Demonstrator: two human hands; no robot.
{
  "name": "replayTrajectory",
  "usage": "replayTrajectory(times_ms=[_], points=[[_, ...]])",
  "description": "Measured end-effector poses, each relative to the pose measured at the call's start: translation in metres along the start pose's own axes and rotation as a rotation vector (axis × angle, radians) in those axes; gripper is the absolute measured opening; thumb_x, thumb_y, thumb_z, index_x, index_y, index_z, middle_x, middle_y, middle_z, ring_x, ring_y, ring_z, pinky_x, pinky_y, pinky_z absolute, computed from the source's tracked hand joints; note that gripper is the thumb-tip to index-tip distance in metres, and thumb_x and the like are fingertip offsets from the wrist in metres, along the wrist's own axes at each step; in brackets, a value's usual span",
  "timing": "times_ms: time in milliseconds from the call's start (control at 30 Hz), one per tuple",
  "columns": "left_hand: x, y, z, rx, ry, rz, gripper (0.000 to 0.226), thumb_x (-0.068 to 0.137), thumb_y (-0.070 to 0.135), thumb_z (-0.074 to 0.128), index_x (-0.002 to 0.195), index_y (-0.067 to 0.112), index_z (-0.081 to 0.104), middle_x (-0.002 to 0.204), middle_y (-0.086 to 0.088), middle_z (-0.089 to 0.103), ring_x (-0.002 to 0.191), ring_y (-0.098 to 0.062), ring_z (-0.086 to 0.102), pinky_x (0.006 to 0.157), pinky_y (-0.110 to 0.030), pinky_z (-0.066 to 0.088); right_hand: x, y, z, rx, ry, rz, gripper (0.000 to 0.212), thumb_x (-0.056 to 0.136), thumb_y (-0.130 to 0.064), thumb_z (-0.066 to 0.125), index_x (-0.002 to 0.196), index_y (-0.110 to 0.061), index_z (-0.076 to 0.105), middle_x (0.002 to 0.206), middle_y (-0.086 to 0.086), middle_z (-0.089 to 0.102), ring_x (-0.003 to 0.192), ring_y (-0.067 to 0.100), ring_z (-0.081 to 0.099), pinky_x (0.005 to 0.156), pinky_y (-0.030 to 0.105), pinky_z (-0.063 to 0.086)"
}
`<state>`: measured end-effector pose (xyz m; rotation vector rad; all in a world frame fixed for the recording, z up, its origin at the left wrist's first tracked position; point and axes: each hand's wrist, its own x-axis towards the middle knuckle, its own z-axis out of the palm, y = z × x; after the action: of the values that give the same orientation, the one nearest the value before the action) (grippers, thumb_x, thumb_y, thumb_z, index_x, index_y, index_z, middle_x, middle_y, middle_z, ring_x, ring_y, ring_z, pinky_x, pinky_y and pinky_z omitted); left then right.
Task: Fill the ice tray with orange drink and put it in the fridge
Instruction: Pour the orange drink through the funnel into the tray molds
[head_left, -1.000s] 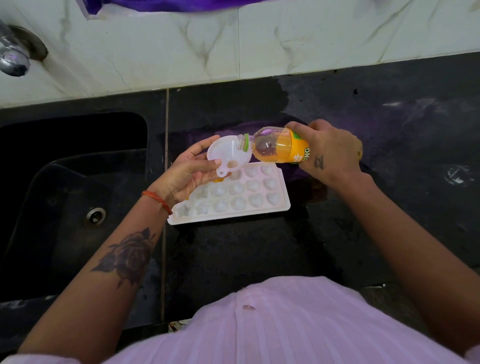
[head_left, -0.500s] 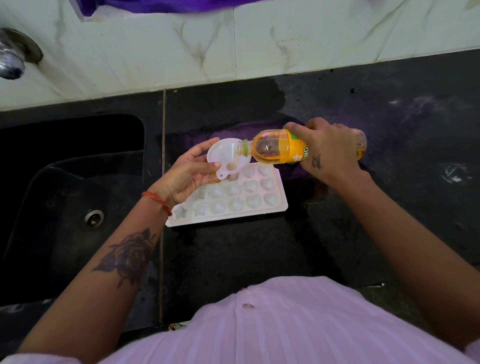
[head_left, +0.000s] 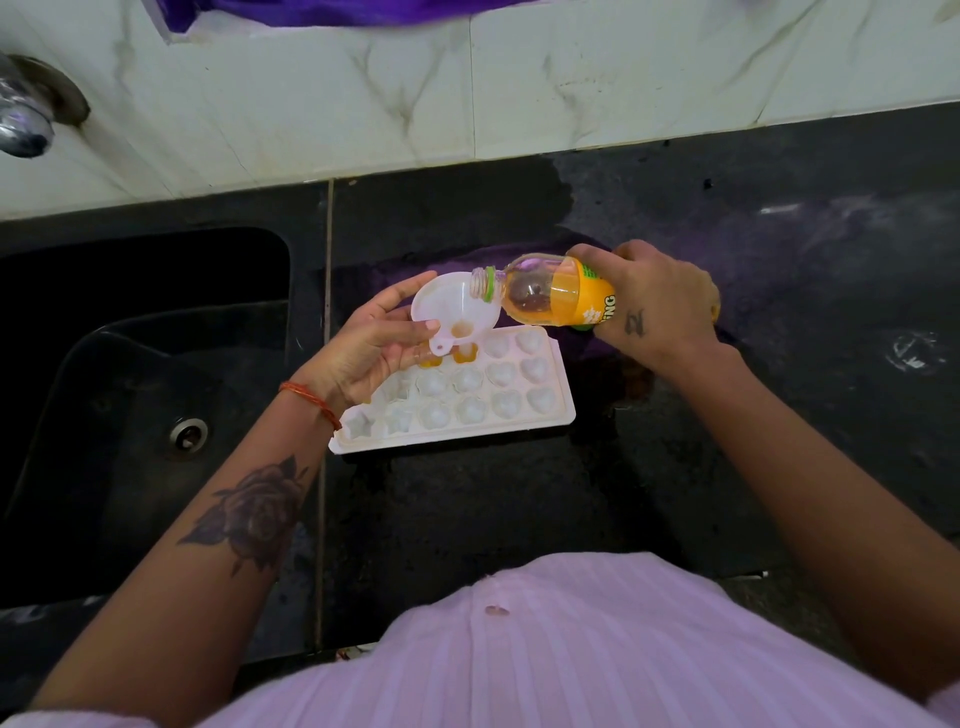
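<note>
A white ice tray (head_left: 563, 413) with star, round and heart moulds lies on the black counter. My left hand (head_left: 371, 343) holds a white funnel (head_left: 447, 306) over the tray's back row. My right hand (head_left: 657, 306) grips an orange drink bottle (head_left: 550, 296), tipped on its side with its open neck inside the funnel. A little orange liquid sits in the funnel's throat, and two back-row moulds under it show orange. The other moulds look white.
A black sink (head_left: 130, 395) with a drain lies left of the tray, a metal tap (head_left: 26, 119) above it. The marble wall (head_left: 571, 78) runs along the back, with purple cloth at the top. The black counter (head_left: 779, 415) looks wet around the tray.
The funnel and bottle have shifted slightly right along the back row. Orange drink now shows in a second back-row mould.
</note>
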<state>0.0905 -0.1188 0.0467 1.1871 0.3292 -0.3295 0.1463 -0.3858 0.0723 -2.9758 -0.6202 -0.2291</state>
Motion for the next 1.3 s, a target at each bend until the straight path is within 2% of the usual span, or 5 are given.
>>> replayTrajectory(times_ms=[300,500,700,933,1300], points=[[0.002,0.001,0.007,0.032,-0.011,0.042,0.053,0.082,-0.008,0.059,0.128,0.018,0.054,0.128,-0.012,0.059,0.106,-0.030,0.066,0.066,-0.030,0.060,-0.005,0.008,-0.004,0.109,-0.014,0.035,0.072,0.074,-0.039,0.074,0.137,-0.032,0.040,0.119,0.012,0.058,0.105,0.034,0.056,0.078,0.041,0.046],[0.008,-0.001,0.018,0.037,-0.024,0.050,0.053,0.082,-0.009,0.059,0.128,0.018,0.055,0.128,-0.011,0.059,0.109,-0.031,0.064,0.065,-0.030,0.060,-0.009,0.017,-0.007,0.076,-0.008,0.032,0.071,0.074,-0.036,0.074,0.136,-0.033,0.040,0.116,0.011,0.058,0.100,0.035,0.058,0.072,0.038,0.044],[0.012,-0.005,0.023,0.035,-0.037,0.055,0.055,0.083,-0.009,0.058,0.132,0.015,0.052,0.125,-0.012,0.061,0.093,-0.026,0.069,0.057,-0.024,0.057,-0.010,0.026,-0.006,-0.011,-0.007,0.023,0.067,0.078,-0.032,0.071,0.137,-0.032,0.038,0.117,0.012,0.057,0.098,0.036,0.058,0.074,0.039,0.044],[0.018,-0.010,0.027,0.056,-0.037,0.049,0.053,0.082,-0.009,0.060,0.128,0.017,0.055,0.122,-0.009,0.063,0.106,-0.030,0.066,0.070,-0.034,0.060,-0.011,0.032,-0.008,-0.054,0.000,0.013,0.064,0.079,-0.024,0.069,0.136,-0.031,0.040,0.115,0.015,0.057,0.094,0.037,0.059,0.079,0.040,0.043],[0.018,-0.010,0.028,0.055,-0.044,0.048,0.050,0.083,-0.008,0.060,0.124,0.019,0.056,0.115,-0.007,0.066,0.101,-0.027,0.069,0.065,-0.029,0.059,-0.011,0.034,-0.010,-0.054,0.031,-0.029,0.065,0.078,-0.021,0.070,0.136,-0.028,0.041,0.116,0.018,0.057,0.102,0.038,0.056,0.086,0.045,0.041]])
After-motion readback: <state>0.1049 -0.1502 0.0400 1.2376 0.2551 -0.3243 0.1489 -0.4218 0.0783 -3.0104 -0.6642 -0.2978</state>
